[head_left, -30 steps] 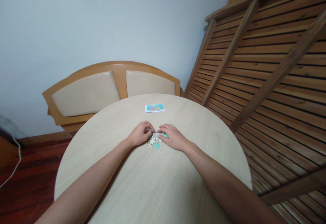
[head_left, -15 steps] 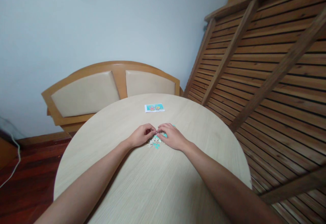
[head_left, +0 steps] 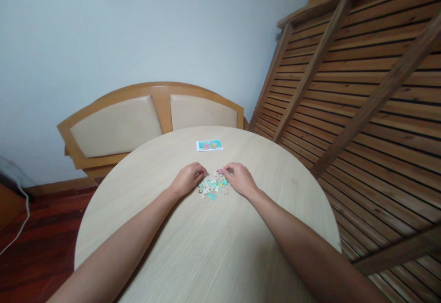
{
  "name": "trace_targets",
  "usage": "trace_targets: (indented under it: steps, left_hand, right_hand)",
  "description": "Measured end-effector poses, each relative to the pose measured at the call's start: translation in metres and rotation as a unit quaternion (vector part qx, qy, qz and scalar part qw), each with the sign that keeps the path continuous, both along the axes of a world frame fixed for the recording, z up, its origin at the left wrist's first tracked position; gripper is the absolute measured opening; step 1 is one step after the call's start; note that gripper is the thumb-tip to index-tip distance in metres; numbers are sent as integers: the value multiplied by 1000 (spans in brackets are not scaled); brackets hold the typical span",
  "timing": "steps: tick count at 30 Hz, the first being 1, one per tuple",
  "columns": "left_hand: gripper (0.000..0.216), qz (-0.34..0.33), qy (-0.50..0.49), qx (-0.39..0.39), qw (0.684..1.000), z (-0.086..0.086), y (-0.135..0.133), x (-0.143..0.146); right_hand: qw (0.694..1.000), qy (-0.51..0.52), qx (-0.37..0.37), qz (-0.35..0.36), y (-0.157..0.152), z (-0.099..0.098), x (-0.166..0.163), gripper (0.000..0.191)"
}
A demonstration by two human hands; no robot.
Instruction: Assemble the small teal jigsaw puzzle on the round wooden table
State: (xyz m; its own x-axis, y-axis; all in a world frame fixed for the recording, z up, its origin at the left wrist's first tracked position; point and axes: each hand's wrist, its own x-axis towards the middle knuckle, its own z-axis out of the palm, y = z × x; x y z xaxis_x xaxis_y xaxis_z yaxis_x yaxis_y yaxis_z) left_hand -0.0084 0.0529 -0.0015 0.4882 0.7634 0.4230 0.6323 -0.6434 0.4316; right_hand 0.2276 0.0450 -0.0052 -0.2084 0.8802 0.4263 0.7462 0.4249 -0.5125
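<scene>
A small heap of jigsaw puzzle pieces [head_left: 212, 188], some turquoise and some showing a pale side, lies between my hands. My right hand [head_left: 241, 180], at the heap's right edge, pinches a pink puzzle piece [head_left: 219, 171] between thumb and fingertips. To the left of the heap, my left hand [head_left: 189, 178] is closed, its thumb and fingers pressed together. What sits in that pinch is too small to make out. Beyond both hands lies a picture card [head_left: 209, 145] with colourful cartoon figures on turquoise.
The round pale wooden table [head_left: 165, 252] carries all of this. Behind it stands a padded wooden headboard [head_left: 165, 105] against the wall. A slatted wooden panel [head_left: 344, 101] leans on the right. A white cable [head_left: 25, 216] hangs at the left.
My hands, which met over the heap, have drawn apart, the left a little left and the right to the right. More of the heap and the pink piece now show.
</scene>
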Motion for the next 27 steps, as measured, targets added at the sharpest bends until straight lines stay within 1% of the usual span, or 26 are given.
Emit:
trace_targets:
  steps: [4, 9, 11, 13, 15, 17, 24, 27]
  left_hand:
    - [16, 5, 34, 11, 999, -7, 4, -2]
    - [22, 21, 67, 24, 997, -11, 5, -1]
    - [26, 2, 76, 41, 996, -11, 3, 2]
    - [32, -35, 83, 56, 994, -11, 1, 6]
    - [37, -64, 96, 58, 992, -13, -2, 10]
    - [39, -74, 115, 51, 989, -14, -4, 12]
    - [41, -40, 124, 49, 990, -12, -4, 10]
    - [40, -25, 120, 52, 991, -10, -4, 9]
  right_hand:
    - [999, 15, -20, -45, 5, -4, 4, 19]
    - [994, -29, -14, -104, 9, -9, 8, 20]
    - [991, -46, -16, -123, 10, -9, 10, 20]
    - [990, -54, -18, -129, 10, -9, 12, 19]
    - [991, -58, -14, -116, 10, -9, 13, 17]
    - [994, -60, -5, -88, 9, -9, 13, 17]
    - [997, -72, 2, 32, 4, -11, 9, 20]
    - [995, -78, 5, 55, 3, -12, 6, 18]
